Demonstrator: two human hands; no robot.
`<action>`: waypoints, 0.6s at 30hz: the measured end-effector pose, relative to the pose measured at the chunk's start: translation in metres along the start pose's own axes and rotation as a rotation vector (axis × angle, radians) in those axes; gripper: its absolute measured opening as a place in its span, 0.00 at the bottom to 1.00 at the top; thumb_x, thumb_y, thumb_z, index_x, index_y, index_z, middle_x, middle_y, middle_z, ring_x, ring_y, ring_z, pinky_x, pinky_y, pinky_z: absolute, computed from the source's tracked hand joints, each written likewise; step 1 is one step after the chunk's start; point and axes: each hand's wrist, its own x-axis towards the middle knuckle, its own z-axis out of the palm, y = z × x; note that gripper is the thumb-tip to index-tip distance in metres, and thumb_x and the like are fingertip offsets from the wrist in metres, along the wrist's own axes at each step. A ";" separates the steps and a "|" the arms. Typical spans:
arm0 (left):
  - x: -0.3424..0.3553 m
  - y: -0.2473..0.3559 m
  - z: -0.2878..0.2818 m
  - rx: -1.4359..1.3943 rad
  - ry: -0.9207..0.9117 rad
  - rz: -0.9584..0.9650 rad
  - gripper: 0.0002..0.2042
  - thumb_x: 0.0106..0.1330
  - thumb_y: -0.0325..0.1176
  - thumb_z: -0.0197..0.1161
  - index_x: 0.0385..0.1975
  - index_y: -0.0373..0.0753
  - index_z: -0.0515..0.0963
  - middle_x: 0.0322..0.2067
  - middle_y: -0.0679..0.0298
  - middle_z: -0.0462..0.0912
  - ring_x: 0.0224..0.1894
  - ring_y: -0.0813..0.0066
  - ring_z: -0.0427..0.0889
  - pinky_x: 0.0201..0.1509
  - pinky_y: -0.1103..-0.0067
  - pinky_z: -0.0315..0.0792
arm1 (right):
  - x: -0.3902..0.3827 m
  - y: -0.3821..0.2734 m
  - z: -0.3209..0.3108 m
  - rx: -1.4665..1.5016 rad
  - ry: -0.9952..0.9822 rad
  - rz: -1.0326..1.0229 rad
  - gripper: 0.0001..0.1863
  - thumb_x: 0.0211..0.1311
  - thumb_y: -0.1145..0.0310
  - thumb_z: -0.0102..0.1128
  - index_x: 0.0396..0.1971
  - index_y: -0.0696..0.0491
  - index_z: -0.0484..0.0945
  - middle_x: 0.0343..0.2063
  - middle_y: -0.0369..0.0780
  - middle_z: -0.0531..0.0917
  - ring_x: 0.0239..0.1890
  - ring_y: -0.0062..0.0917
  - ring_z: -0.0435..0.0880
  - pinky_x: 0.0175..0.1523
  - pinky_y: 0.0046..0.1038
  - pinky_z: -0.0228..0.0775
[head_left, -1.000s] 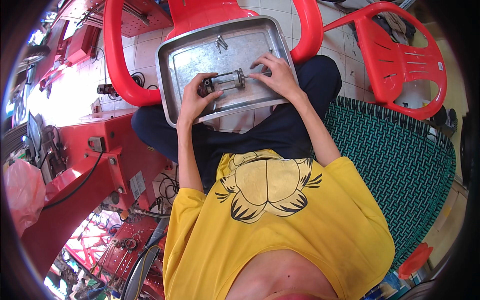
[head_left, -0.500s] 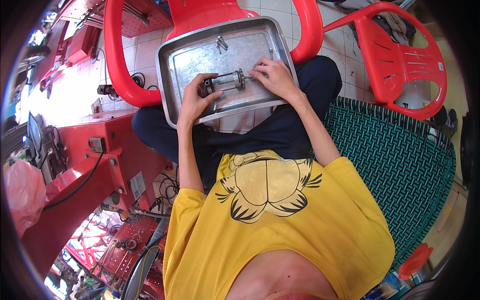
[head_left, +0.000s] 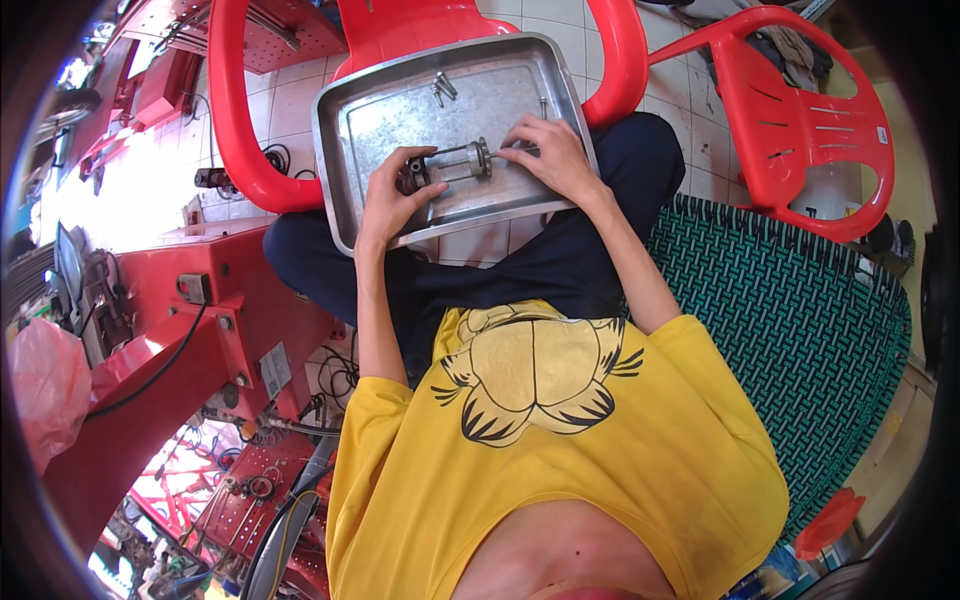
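Note:
A metal mechanical assembly (head_left: 460, 163) lies over the tray, with a dark block at its left end, thin rods along its middle and a round toothed-looking flange at its right end. My left hand (head_left: 396, 190) wraps the dark block, thumb at the near side and fingers at the far side. At the flange, my right hand (head_left: 548, 152) has its fingertips pinched together on a thin metal rod (head_left: 497, 155); whether that rod belongs to the assembly I cannot tell. Several small bolts (head_left: 444, 88) lie loose beyond the assembly. Another slim bolt (head_left: 543, 107) rests beyond my right hand.
The shallow metal tray (head_left: 330, 160) sits across a red plastic chair (head_left: 240, 120) and close to my knees. Another red chair (head_left: 800, 130) stands at far right, beside a green woven seat (head_left: 780, 330). Red machinery (head_left: 220, 300) with cables fills the left side.
My right fingertips have shifted slightly and curled in a little at the flange end. My left hand and the assembly stay almost where they were.

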 end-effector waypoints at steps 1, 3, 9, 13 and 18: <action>0.000 0.000 0.000 0.001 -0.009 -0.020 0.27 0.51 0.30 0.81 0.55 0.42 0.83 0.36 0.67 0.84 0.28 0.80 0.72 0.35 0.80 0.70 | 0.000 0.000 -0.001 0.065 0.018 0.034 0.15 0.64 0.55 0.68 0.39 0.51 0.87 0.38 0.37 0.84 0.42 0.32 0.85 0.52 0.35 0.70; 0.000 -0.001 -0.001 0.002 -0.027 -0.061 0.27 0.51 0.30 0.81 0.55 0.42 0.83 0.37 0.67 0.85 0.29 0.79 0.72 0.35 0.80 0.71 | 0.002 -0.001 -0.002 0.197 0.054 0.102 0.14 0.65 0.53 0.66 0.38 0.49 0.88 0.38 0.35 0.85 0.43 0.31 0.84 0.52 0.35 0.68; 0.003 0.003 0.000 0.011 -0.035 -0.066 0.27 0.51 0.30 0.81 0.54 0.41 0.83 0.38 0.66 0.85 0.30 0.78 0.72 0.37 0.79 0.71 | -0.002 0.012 0.010 -0.079 0.041 -0.040 0.14 0.62 0.54 0.70 0.38 0.49 0.86 0.41 0.34 0.84 0.43 0.30 0.84 0.52 0.35 0.68; 0.001 0.003 -0.001 0.014 -0.023 -0.068 0.26 0.52 0.30 0.81 0.54 0.41 0.83 0.38 0.65 0.85 0.30 0.77 0.73 0.37 0.79 0.71 | 0.000 -0.007 -0.003 0.012 0.006 0.029 0.13 0.64 0.58 0.68 0.37 0.53 0.86 0.40 0.36 0.84 0.44 0.32 0.84 0.53 0.34 0.69; 0.002 0.003 -0.001 -0.006 -0.018 -0.040 0.26 0.52 0.29 0.81 0.54 0.39 0.83 0.38 0.64 0.85 0.31 0.77 0.73 0.38 0.78 0.71 | -0.001 0.005 0.005 -0.056 0.043 0.036 0.12 0.61 0.59 0.71 0.36 0.52 0.86 0.38 0.36 0.83 0.45 0.30 0.83 0.54 0.33 0.67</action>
